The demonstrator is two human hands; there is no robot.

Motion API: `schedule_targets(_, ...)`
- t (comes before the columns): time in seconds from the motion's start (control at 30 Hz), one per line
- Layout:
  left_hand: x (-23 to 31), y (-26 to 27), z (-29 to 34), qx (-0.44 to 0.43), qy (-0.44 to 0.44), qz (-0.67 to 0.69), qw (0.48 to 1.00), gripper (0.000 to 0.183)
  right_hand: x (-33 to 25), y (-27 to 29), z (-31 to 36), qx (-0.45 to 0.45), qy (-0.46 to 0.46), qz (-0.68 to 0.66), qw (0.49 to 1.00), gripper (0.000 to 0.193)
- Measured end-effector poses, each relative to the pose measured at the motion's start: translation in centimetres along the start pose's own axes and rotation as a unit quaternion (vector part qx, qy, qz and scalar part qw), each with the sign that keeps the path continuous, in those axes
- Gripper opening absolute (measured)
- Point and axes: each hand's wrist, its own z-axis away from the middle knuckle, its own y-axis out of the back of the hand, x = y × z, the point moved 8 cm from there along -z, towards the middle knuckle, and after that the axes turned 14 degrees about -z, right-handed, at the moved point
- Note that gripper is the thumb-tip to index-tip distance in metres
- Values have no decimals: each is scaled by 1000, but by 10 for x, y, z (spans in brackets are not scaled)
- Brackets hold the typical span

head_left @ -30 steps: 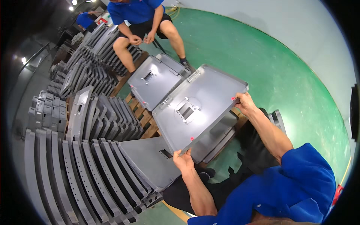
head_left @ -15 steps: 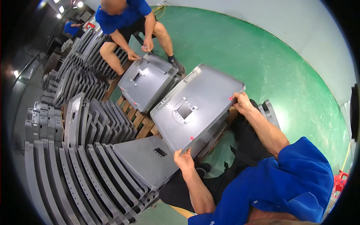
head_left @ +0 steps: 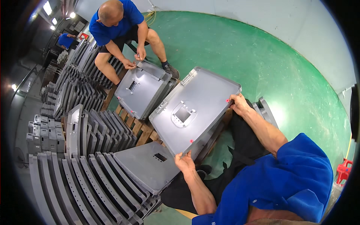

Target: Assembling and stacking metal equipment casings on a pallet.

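Observation:
A grey sheet-metal panel (head_left: 208,95) with raised edges lies tilted in front of me. It has a rectangular cut-out in a round outline, hinge-like strips on its far left edge and two small red pieces near my side. My left hand (head_left: 185,162) is closed on its near left corner, thumb on top. My right hand (head_left: 240,105) grips its right corner, close to one red piece (head_left: 228,100). Under it another panel or stack shows in part. The fingers below the edge are hidden.
Across from me a seated co-worker holds both hands (head_left: 135,60) over a similar panel (head_left: 140,90). A flat grey panel (head_left: 138,161) lies at left, beside rows of upright curved panels (head_left: 90,180). A wooden pallet (head_left: 138,129) shows between stacks. A red object (head_left: 344,170) stands far right.
The view has shifted slightly, so the surroundings sit lower in the picture. Both my hands keep their hold on the panel, which has barely moved.

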Motion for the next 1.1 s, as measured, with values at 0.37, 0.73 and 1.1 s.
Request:
schedule_targets(0.37,1,-2,-2,7,-11,3,1000,54,9,13,-15,-1,-22,18,1000,43)
schedule_targets(0.73,-12,15,-6,50,20,16,998,52,20,11,-18,34,-24,49,998,43)
schedule_targets(1.1,-51,71,-42,81,48,32,995,42,82,38,-34,80,-51,95,991,48)
